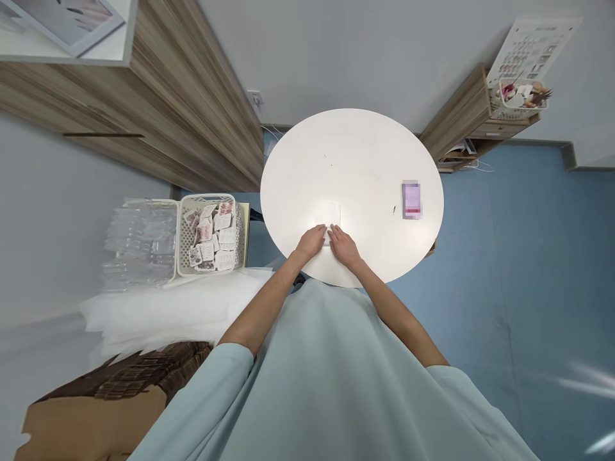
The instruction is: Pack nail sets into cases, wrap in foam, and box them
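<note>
A small, pale, flat rectangular packet [328, 216] lies on the round white table [365, 153], close to the table's near edge and hard to make out against the bright top. Both of the person's hands press flat on the packet's near end: the left hand [311, 242] with fingers extended and lying on the packet's left corner, the right hand [343, 246] likewise spread on its right corner, the fingertips of the two almost meeting. Neither hand is closed around anything. Toward the table's right side, well apart from the packet, rests a blurred purple-and-white card [412, 199]. Left of the table, a white plastic mesh basket [211, 234] holds small printed sachets, beside a stack of clear plastic trays [139, 240], above white sheets [168, 310] and a brown cardboard box [96, 403].
</note>
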`<state>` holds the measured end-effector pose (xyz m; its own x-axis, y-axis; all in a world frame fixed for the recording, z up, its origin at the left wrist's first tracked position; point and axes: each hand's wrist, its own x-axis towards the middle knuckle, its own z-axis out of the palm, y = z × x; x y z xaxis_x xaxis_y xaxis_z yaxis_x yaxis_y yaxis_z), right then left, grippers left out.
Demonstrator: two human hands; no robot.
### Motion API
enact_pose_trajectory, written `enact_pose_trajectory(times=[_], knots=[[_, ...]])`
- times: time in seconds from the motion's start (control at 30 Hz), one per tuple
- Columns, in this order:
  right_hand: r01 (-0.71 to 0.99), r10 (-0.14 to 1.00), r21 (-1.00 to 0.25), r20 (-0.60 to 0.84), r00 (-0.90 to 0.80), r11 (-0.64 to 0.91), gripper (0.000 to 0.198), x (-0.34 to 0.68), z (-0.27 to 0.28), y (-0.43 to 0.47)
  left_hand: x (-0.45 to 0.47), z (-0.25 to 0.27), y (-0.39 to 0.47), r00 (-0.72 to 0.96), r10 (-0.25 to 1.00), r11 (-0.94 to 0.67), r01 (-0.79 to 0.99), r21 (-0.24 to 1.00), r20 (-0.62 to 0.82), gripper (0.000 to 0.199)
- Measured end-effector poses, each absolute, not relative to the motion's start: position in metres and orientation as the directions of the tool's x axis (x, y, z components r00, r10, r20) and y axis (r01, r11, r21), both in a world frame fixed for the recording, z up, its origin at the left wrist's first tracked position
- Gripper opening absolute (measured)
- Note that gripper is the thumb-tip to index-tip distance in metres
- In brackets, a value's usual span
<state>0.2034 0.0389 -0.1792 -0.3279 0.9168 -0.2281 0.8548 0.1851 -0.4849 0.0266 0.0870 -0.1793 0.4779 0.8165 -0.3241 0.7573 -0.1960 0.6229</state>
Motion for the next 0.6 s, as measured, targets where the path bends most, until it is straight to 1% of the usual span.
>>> enact_pose_trajectory(times=[0.07, 0.2, 0.37, 0.47, 0.6], knots=[[0.842, 0.908, -0.496, -0.217, -0.358, 0.213, 0.051, 0.209, -0.183, 0.025, 0.02, -0.181, 0.073, 0.495, 0.819, -0.203, 0.724, 0.66, -0.292, 0.054], [0.821, 0.878, -0.494, -0.207, -0.431, 0.286, 0.057, 0.217, -0.19, -0.008, 0.007, -0.186, 0.031, 0.521, 0.818, -0.215, 0.671, 0.709, -0.245, 0.06], [0.8, 0.862, -0.499, -0.183, -0.473, 0.333, 0.056, 0.221, -0.197, -0.034, -0.001, -0.19, 0.001, 0.527, 0.801, -0.164, 0.649, 0.743, -0.284, 0.076], [0.785, 0.865, -0.527, -0.169, -0.473, 0.327, 0.055, 0.224, -0.195, -0.032, -0.003, -0.19, 0.004, 0.464, 0.825, -0.062, 0.642, 0.764, -0.323, 0.077], [0.795, 0.903, -0.565, -0.19, -0.384, 0.219, 0.052, 0.225, -0.187, -0.02, -0.003, -0.188, 0.017, 0.301, 0.868, 0.141, 0.614, 0.777, -0.396, 0.069]])
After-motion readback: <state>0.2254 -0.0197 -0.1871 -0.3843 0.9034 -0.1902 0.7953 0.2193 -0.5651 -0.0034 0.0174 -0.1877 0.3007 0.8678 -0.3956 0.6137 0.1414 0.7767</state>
